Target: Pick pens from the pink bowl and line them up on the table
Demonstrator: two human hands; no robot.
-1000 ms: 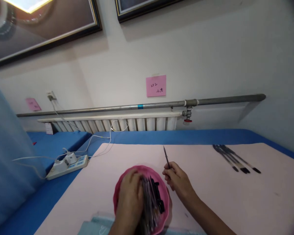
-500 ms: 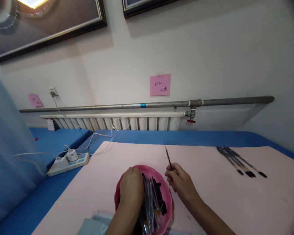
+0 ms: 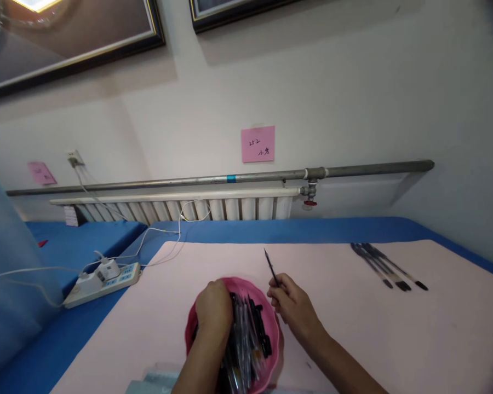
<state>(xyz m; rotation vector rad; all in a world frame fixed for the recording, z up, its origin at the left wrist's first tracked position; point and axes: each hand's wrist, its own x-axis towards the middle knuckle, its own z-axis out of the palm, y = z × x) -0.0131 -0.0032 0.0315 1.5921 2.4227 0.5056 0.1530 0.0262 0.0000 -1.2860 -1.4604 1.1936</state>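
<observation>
One dark pen [image 3: 270,266] pinched in right hand [image 3: 294,303]; left hand [image 3: 215,307] in pink bowl [image 3: 273,328], grip hidden, can't tell.

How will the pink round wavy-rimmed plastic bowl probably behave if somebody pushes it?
The pink bowl would probably keep its shape: its wall looks like moulded plastic. Sitting upright on the flat pale pink sheet, it may slide rather than roll. The slim clear and black pens inside look loose, so they might shift.
</observation>
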